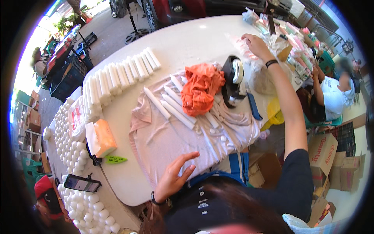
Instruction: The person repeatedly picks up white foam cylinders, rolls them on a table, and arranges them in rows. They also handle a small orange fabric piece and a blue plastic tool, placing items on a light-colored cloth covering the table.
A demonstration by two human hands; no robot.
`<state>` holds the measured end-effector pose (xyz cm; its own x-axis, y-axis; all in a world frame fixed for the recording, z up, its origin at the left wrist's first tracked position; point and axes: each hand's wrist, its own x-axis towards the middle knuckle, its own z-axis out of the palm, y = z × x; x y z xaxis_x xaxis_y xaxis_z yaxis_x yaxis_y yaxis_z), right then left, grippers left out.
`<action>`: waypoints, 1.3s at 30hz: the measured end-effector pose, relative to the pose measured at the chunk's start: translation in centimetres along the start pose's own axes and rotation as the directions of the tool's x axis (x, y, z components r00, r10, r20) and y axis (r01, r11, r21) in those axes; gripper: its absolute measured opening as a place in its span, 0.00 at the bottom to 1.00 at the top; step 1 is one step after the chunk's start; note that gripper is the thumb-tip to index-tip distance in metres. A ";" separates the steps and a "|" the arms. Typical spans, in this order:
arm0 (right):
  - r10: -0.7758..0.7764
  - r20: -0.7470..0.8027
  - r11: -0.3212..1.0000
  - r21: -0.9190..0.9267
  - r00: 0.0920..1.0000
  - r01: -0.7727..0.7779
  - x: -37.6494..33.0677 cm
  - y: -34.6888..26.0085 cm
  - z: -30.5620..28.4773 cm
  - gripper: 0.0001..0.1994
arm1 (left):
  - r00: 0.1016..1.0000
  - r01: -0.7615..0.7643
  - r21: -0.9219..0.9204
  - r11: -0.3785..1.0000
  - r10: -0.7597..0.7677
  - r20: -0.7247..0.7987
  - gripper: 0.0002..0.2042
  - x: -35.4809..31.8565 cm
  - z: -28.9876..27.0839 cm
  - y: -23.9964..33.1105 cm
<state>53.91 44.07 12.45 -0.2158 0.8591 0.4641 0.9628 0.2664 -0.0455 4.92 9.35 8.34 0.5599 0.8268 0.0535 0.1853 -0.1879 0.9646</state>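
My left hand (177,175) is open over the near edge of a pale pink shirt (156,136) spread on the table, its fingers apart and holding nothing. Several white candles (177,111) lie on the shirt, partly under a crumpled orange cloth (200,87). My right arm stretches to the far right, where my right hand (257,46) curls its fingers on a clear plastic bag (239,45) with pink markings. Right of the orange cloth stands a black and white device (235,76), with a dark blue strip (254,106) beside it.
A long row of white candles (117,78) stands at the left. Near it are an orange tissue pack (102,136), a phone (82,183) and many round white pieces (72,144). At right, another person (337,95) sits by wrapped bundles; cardboard boxes (321,156) stand below.
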 end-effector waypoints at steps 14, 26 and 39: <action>0.157 -0.250 0.987 0.002 0.955 -0.161 -0.9 -1.0 -4.2 0.11 | 0.998 -0.036 0.016 0.999 0.036 -0.054 0.17 1.5 0.8 0.9; 0.121 -0.666 0.982 0.188 0.736 0.009 -1.9 -2.3 -2.1 0.20 | 0.997 -0.075 0.042 0.996 0.077 -0.033 0.17 2.7 2.0 1.2; -0.172 0.110 -0.482 0.857 0.979 -0.181 -11.2 -21.4 -7.6 0.24 | 0.870 -0.220 -0.315 0.923 0.039 -0.492 0.31 5.0 1.6 1.0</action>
<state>36.99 25.42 14.92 -0.3951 0.8430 0.3651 -0.5649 0.0905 -0.8202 9.22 12.42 9.16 0.0967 0.9725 0.2117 -0.2063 -0.1885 0.9602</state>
